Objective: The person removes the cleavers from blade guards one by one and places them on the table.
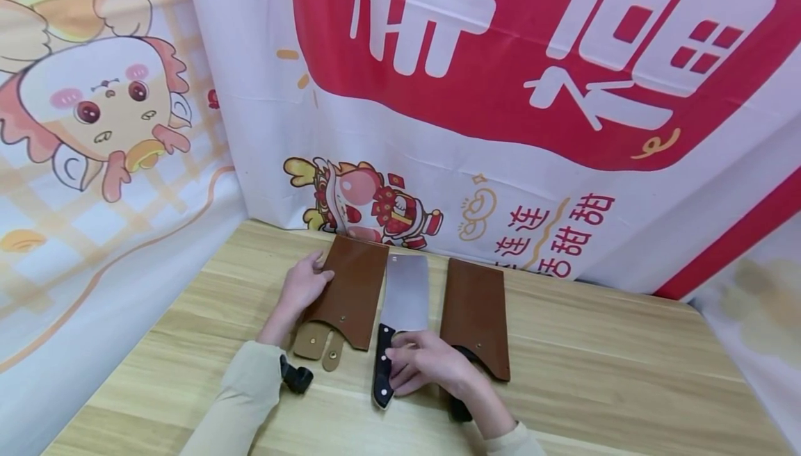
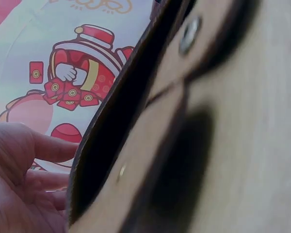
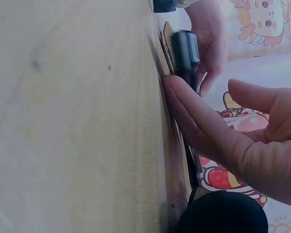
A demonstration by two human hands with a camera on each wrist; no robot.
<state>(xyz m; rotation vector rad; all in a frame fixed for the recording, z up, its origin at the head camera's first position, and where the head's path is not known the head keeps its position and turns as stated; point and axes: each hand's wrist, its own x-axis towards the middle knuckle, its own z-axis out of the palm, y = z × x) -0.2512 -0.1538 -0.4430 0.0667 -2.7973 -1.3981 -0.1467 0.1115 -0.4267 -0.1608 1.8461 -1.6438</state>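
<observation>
A cleaver [image 1: 407, 292] lies on the table with its broad blade pointing away and its black riveted handle [image 1: 383, 365] toward me. My right hand [image 1: 432, 365] is beside that handle, its fingertips at the handle's right side. In the right wrist view the fingers [image 3: 203, 116] are fairly straight and the thumb stands apart. To the left lies a brown leather sheath [image 1: 353, 282] with two tan snap straps at its near end. My left hand [image 1: 304, 282] touches its left edge with loosely bent fingers. The left wrist view shows the sheath's dark mouth [image 2: 116, 131] gaping.
A second brown sheath [image 1: 475, 303] lies right of the cleaver, with a black handle [image 1: 459, 409] sticking out of its near end, partly behind my right wrist. The wooden table [image 1: 594, 372] meets a printed cloth backdrop [image 1: 263, 129] at its far edge.
</observation>
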